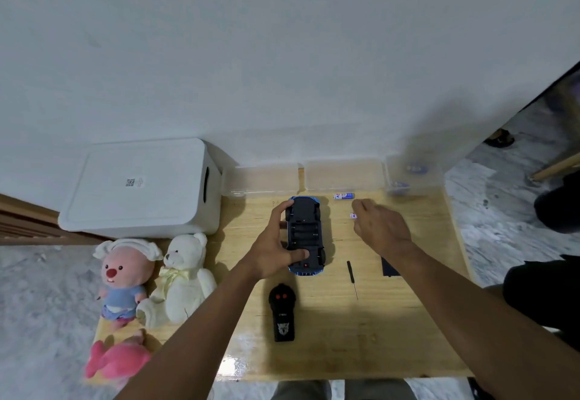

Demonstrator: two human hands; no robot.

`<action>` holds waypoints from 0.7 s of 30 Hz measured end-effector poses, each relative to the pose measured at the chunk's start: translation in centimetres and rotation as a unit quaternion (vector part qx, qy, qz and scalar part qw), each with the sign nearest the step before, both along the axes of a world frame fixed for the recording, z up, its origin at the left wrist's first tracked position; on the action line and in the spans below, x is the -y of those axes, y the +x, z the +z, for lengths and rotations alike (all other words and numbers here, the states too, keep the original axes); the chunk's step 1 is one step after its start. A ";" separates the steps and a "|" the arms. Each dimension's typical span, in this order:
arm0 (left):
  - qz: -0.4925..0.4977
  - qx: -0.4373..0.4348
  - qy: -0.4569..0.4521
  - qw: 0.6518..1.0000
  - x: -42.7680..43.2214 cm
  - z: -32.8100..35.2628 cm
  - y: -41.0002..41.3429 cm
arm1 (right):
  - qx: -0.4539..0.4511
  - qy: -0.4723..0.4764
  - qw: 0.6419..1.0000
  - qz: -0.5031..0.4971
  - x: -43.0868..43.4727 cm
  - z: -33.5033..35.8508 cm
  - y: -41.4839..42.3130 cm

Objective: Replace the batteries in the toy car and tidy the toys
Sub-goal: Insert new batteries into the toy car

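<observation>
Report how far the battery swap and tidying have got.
Done: the toy car lies belly up with its battery bay open and seemingly empty; the cover and screwdriver lie aside. In hand: the left hand grips the car while the right hand reaches a battery; another battery waits. Left: fitting batteries, closing the cover, tidying the plush toys and remote.
</observation>
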State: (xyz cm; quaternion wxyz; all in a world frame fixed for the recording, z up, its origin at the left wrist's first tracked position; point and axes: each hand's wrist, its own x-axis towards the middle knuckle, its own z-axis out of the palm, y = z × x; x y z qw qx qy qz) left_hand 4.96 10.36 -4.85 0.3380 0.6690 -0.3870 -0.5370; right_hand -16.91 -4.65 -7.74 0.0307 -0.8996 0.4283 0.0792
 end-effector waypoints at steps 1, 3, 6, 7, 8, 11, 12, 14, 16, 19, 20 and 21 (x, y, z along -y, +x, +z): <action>0.003 -0.002 0.005 1.000 0.0 0.1 0.0 | 0.014 0.011 1.000 -0.006 -0.1 0.3 0.0; 0.006 -0.005 0.010 1.000 0.1 0.3 0.0 | 0.049 0.039 0.996 -0.055 -0.2 0.7 0.0; 0.005 0.000 0.013 1.000 0.1 0.4 -0.1 | 0.073 0.088 0.988 -0.106 -0.1 0.5 -0.3; 0.004 0.002 0.016 1.000 0.2 0.4 -0.2 | 0.077 0.100 0.985 -0.114 -0.2 0.5 -0.3; 0.004 0.003 0.019 1.000 0.2 0.5 -0.3 | 0.080 0.113 0.983 -0.123 -0.2 0.7 -0.3; 0.003 0.004 0.021 1.000 0.4 0.4 -0.5 | 0.086 0.124 0.978 -0.143 0.0 1.2 0.3; 0.003 0.004 0.021 1.000 0.4 0.4 -0.6 | 0.087 0.109 0.980 -0.138 0.0 1.2 0.4; 0.006 0.001 0.024 1.000 0.3 0.4 -0.8 | 0.108 0.094 0.982 -0.124 0.2 1.0 0.9; 0.012 -0.001 0.028 1.000 0.2 0.2 -1.0 | 0.132 0.111 0.977 -0.127 0.4 0.7 1.4; 0.018 -0.005 0.025 1.000 0.0 0.0 -1.1 | 0.109 0.087 0.985 -0.105 0.8 0.7 1.8; 0.019 -0.005 0.024 1.000 0.0 0.0 -1.1 | 0.105 0.072 0.987 -0.099 0.8 0.7 1.9; 0.019 -0.005 0.023 1.000 -0.1 0.0 -1.1 | 0.102 0.058 0.989 -0.093 0.9 0.8 2.0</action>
